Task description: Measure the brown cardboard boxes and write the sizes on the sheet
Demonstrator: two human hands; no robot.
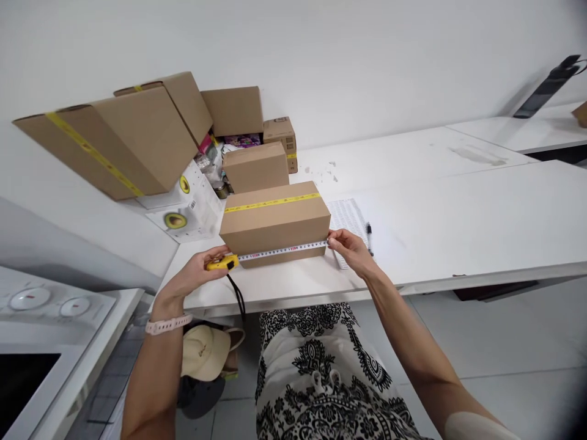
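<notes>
A closed cardboard box (275, 220) with yellow tape along its top stands on the white table. Across its near long side stretches the white blade of a yellow tape measure (222, 263). My left hand (204, 267) is closed around the tape measure's case at the box's left near corner, and a black strap hangs from it. At the right near corner, my right hand (348, 249) pinches the blade's free end against the box. Printed sheets of paper (348, 217) lie right of the box, partly behind my right hand, with a black pen (369, 237) on their right edge.
More cardboard boxes (137, 128) are stacked at the left on white boxes with avocado pictures (183, 214). An open box (233, 113) with packaged goods stands behind. A dark bottle (548, 85) is at far right. A microwave (50, 342) stands lower left; caps (205, 352) hang below the table.
</notes>
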